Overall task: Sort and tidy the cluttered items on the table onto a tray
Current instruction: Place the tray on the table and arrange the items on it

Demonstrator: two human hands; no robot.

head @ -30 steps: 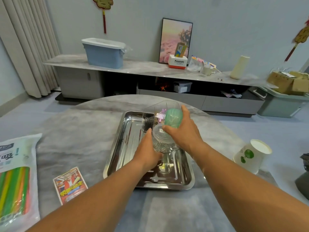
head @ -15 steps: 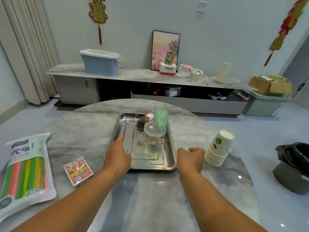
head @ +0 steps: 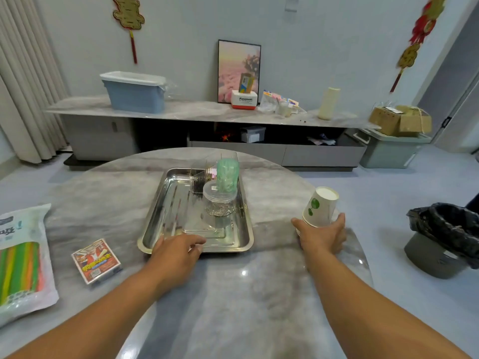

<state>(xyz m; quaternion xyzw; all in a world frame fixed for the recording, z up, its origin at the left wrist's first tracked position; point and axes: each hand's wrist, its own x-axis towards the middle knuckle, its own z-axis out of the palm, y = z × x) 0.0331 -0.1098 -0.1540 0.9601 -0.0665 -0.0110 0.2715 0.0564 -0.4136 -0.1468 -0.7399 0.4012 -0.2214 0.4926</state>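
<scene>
Risk, we judge: paper cup stack (head: 320, 206), right of centre near table (head: 103, 193) edge, leans; right hand (head: 322, 235) fingers wrapped round base; loose grip could spill cups. Left hand (head: 176, 255) fingers relaxed on tray (head: 155, 224) near rim. Tray holds clear jar (head: 219, 200) of metal clips, green tub (head: 227, 174).

A long low sideboard (head: 197, 114) runs along the back wall. On its top, toward the left, stands a blue lidded bin (head: 134, 92); near the middle a framed picture (head: 239, 71) leans on the wall, a white box (head: 244, 99) before it; a cream cylinder (head: 328, 103) stands further right. A black-lined waste bin (head: 444, 239) sits on the floor, well right of the sideboard.
</scene>
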